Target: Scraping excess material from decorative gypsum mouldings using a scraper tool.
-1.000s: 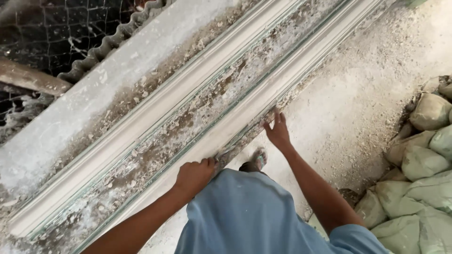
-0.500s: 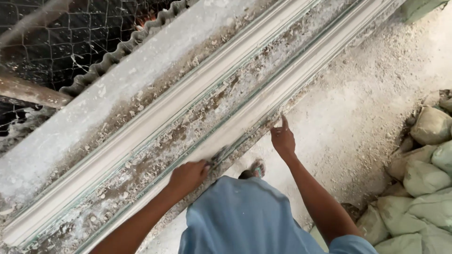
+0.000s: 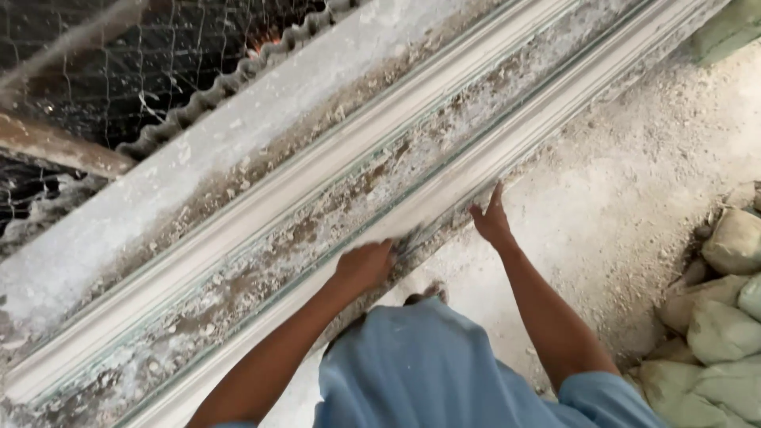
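Right hand (image 3: 493, 224) has slid up the plaster moulding (image 3: 444, 202), fingers open; left hand (image 3: 366, 265) stays fisted, contents unclear

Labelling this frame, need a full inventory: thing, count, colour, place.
moulding strips: two, white, long, running diagonally along the bench
bench: one, grey, plaster-crusted, across the middle
corrugated sheet: one, dark, upper left behind the bench
wire mesh: one, dark, top left
sacks: several, pale green-grey, piled at right
floor: dusty grey-white, right
shirt: one, blue, bottom centre
left hand: closed on something small and blurred, on the near strip
right hand: open, fingertips at the near strip's edge
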